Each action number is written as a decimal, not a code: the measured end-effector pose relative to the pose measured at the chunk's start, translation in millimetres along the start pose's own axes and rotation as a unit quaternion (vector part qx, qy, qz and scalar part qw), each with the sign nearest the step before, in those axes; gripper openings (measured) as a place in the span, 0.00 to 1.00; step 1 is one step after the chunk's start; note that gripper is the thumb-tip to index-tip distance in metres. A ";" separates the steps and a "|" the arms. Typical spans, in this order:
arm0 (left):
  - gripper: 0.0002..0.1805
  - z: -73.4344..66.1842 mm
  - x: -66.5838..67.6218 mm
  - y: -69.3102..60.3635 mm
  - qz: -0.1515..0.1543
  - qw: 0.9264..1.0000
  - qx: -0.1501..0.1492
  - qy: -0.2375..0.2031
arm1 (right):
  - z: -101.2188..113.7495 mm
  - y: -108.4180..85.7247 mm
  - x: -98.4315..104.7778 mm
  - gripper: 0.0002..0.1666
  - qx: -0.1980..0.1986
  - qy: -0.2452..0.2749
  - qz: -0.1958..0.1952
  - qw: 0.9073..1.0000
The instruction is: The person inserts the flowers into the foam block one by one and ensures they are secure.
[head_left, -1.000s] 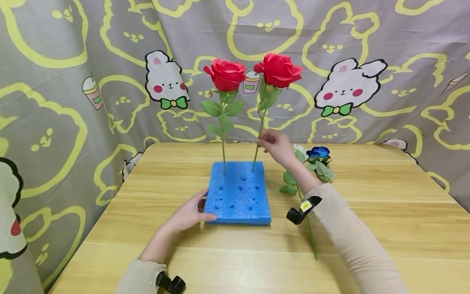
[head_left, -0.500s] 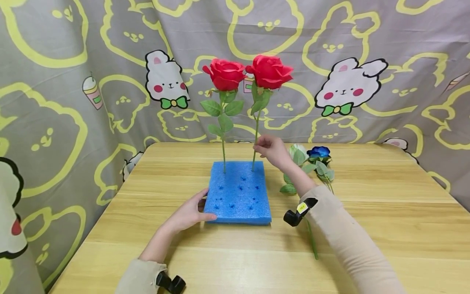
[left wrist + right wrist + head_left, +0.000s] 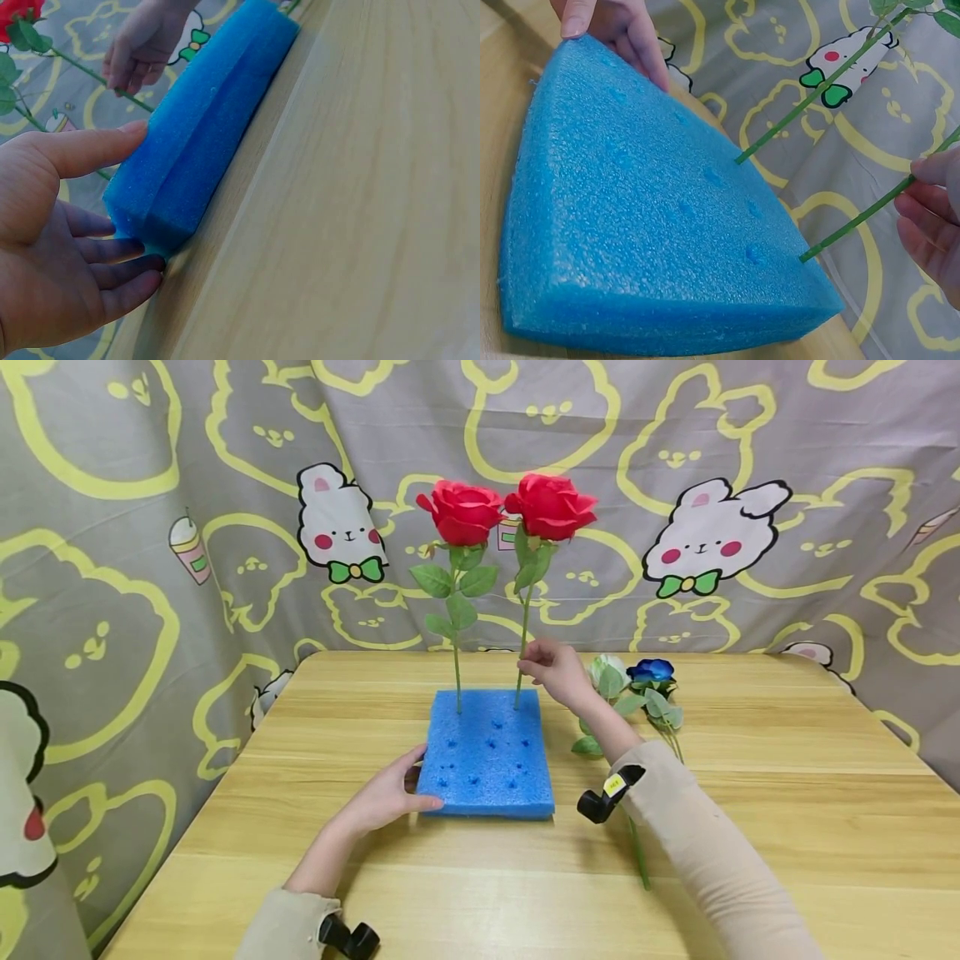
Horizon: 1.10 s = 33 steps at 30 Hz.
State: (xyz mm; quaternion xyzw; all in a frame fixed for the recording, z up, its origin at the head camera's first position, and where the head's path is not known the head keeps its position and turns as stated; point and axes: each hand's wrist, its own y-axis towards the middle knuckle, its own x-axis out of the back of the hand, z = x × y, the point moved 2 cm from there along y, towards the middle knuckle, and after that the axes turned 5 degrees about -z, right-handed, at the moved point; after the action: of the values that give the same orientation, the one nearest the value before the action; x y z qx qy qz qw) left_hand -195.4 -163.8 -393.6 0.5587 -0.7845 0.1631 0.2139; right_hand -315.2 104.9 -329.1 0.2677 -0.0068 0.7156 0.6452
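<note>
A blue foam block (image 3: 480,756) with several small holes lies on the table. My left hand (image 3: 386,793) holds it at the near left corner, the thumb on the top edge and the fingers along the side. Two red artificial roses stand upright at its far edge: the left rose (image 3: 463,514) and the right rose (image 3: 552,507). My right hand (image 3: 557,672) pinches the right rose's green stem (image 3: 862,217) between thumb and fingers, above the foam. That stem's lower end meets the block's surface. The left rose's stem (image 3: 810,97) is untouched.
Right of the block, a white rose (image 3: 609,675) and a blue rose (image 3: 652,672) lie on the wooden table (image 3: 480,885). My right forearm partly hides the white rose's stem. A grey patterned curtain (image 3: 450,410) hangs behind the table.
The right rose has shifted left and become more upright, its head slightly lower. My right hand has moved left and a little down with the stem. The left hand has stayed in place.
</note>
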 end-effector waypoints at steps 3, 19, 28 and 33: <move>0.51 -0.3 0.1 0.3 -0.002 1.000 0.000 -0.001 | -1.2 -0.3 0.9 0.08 0.005 -0.003 -0.001 1.000; 0.51 0.7 -0.2 1.2 -0.003 1.000 -0.002 0.000 | -8.5 -3.1 -2.8 0.06 0.028 -0.066 0.015 0.997; 0.51 -2.0 0.4 1.1 -0.003 1.000 0.005 -0.005 | -7.3 -4.1 -2.5 0.06 0.031 -0.081 0.010 0.996; 0.51 0.0 0.0 1.3 -0.002 1.000 0.001 -0.006 | -9.6 -5.2 -3.2 0.06 0.030 -0.075 0.014 0.997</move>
State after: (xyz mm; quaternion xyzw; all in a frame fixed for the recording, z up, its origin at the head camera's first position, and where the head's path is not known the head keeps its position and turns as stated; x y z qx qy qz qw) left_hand -196.7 -163.3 -393.6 0.5612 -0.7846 0.1601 0.2093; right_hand -313.8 106.3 -340.2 0.3395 -0.0373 0.7027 0.6241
